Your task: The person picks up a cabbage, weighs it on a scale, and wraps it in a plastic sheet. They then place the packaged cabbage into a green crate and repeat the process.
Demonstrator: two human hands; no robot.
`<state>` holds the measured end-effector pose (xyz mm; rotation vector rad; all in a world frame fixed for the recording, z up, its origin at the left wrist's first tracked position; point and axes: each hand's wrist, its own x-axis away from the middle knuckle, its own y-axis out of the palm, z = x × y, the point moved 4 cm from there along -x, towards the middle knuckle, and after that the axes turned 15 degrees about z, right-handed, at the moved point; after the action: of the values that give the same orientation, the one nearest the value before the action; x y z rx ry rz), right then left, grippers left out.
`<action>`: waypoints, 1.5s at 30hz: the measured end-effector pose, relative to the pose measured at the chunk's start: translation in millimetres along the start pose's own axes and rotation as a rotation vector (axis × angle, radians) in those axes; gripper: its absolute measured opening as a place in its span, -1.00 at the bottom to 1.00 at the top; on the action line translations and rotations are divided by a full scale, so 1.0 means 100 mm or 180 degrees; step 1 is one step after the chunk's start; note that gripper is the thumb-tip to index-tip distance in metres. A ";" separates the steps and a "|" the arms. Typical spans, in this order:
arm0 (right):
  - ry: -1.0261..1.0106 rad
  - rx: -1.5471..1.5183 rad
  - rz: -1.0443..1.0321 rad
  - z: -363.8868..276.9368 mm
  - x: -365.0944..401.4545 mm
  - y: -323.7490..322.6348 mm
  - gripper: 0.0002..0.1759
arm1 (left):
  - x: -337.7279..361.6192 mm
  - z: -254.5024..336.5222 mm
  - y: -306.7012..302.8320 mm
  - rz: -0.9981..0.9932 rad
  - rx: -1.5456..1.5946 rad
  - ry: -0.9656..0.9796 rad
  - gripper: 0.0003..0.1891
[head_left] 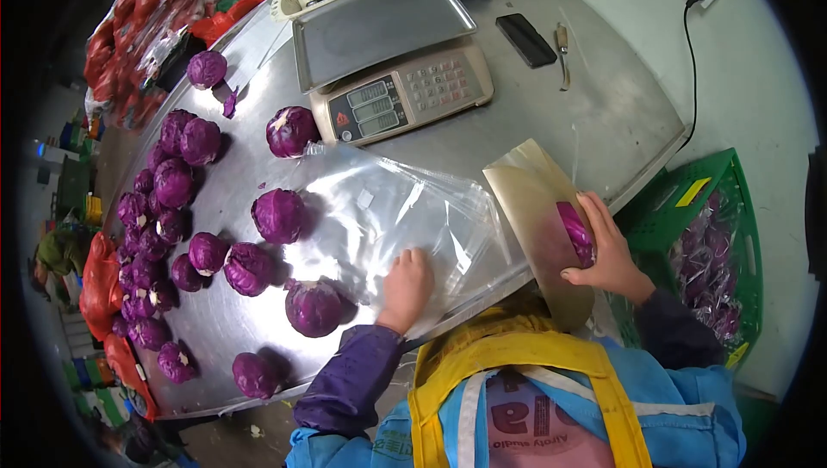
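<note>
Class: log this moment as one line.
left hand: on bag stack | right hand: holding bagged cabbage | table: loose cabbages, scale

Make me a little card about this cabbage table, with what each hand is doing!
left hand: rests on the stack of clear bags
right hand: grips a bag with one purple cabbage inside
loose cabbages: many, spread over the left side of the steel table
scale: at the far side, behind the bags
green crate: right of the table, bagged cabbages in it
</note>
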<state>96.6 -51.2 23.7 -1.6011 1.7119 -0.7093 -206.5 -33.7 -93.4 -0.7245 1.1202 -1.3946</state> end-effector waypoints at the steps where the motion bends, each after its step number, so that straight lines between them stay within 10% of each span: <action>1: -0.0003 0.0003 0.0008 0.05 0.03 0.00 0.15 | -0.08 -0.06 -0.02 0.0153 0.0360 -0.0174 -0.91; 6: -0.0264 -0.0267 0.0120 0.23 0.12 -0.01 0.17 | -0.75 0.23 -0.54 0.1763 0.0819 0.0157 -0.94; 8: -0.0492 -0.0223 0.0101 0.26 0.17 -0.01 0.17 | -0.55 0.13 0.17 0.0322 0.0556 0.0885 -0.90; 15: -0.1280 -0.0052 -0.0040 0.07 0.16 -0.06 0.02 | -0.95 0.51 0.03 0.0733 0.0983 0.0337 -0.92; 23: -0.0703 -0.0084 -0.0318 -0.05 -0.01 -0.05 -0.02 | -1.18 0.74 -0.47 0.0732 0.2126 -0.0174 -0.89; 32: -0.0046 0.0388 -0.0323 -0.08 -0.13 0.11 -0.04 | -1.01 1.80 -0.50 0.0898 0.1258 0.2365 -0.71; 35: 0.0071 -0.0083 0.0031 0.04 -0.13 0.05 -0.05 | -0.93 1.82 -0.51 0.0838 0.1608 0.2293 -0.70; 42: 0.0303 -0.0453 0.0299 0.03 -0.08 -0.02 -0.07 | -0.74 1.18 -0.09 0.1541 0.1838 -0.0219 -0.40; 44: 0.0276 -0.0352 0.0327 0.02 -0.09 -0.04 -0.07 | -0.61 1.26 0.24 -0.1191 0.5312 -0.3350 -0.43; 45: 0.0381 -0.0372 0.0196 0.02 -0.09 -0.04 -0.04 | -0.55 1.29 0.37 -0.1597 0.4973 -0.2784 -0.37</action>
<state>100.4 -42.1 26.4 -1.6047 1.9121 -0.6983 -66.5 -4.1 -72.2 -0.2972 -0.9184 -1.5843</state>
